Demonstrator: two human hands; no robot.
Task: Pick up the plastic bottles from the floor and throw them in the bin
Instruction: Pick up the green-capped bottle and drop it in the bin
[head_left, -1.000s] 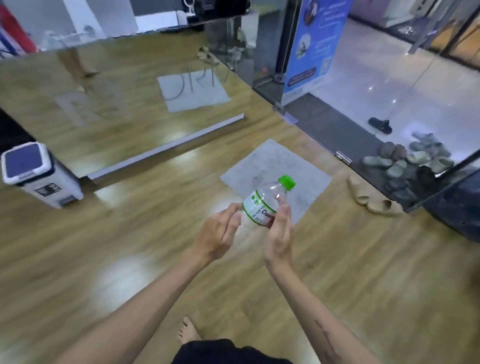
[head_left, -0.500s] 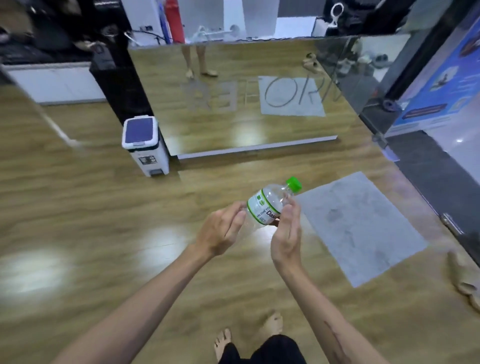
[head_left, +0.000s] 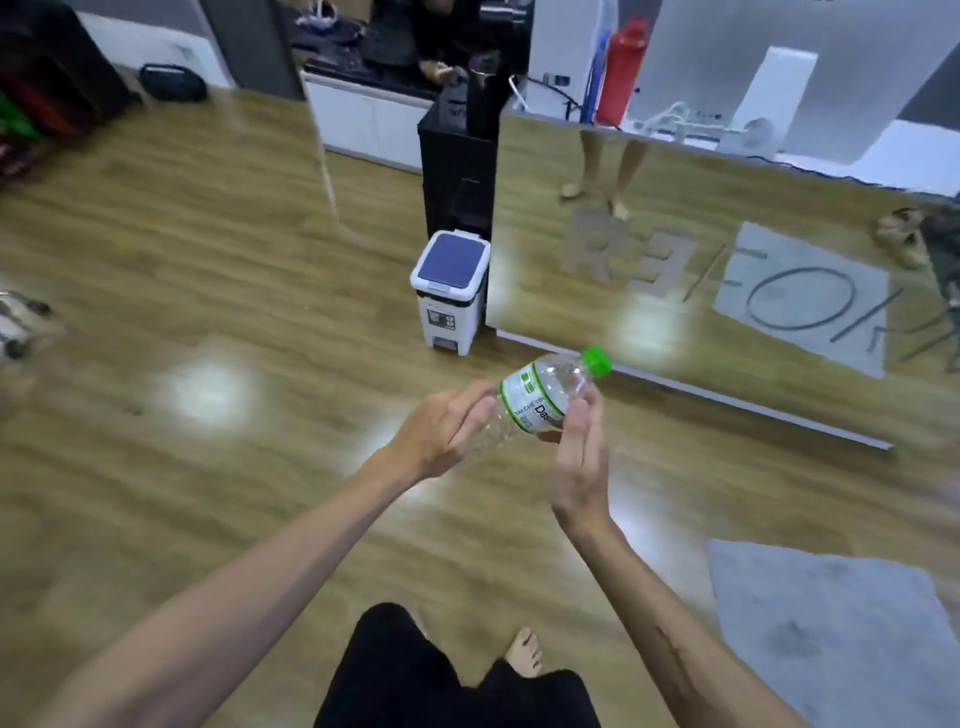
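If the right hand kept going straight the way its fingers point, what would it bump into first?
Probably the low edge of the big wall mirror. The right hand, gripping the clear green-capped plastic bottle, points up and ahead; depth is unclear.

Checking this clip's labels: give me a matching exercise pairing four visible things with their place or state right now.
Things:
1. plastic bottle
2. bin
3. grey mat
4. red bottle

Places or states:
A. flat on the floor, lower right
B. standing upright on the counter behind the mirror
C. held off the floor between the left hand and right hand
D. lid closed, beside the mirror's left edge

Pairs: 1-C, 2-D, 3-A, 4-B
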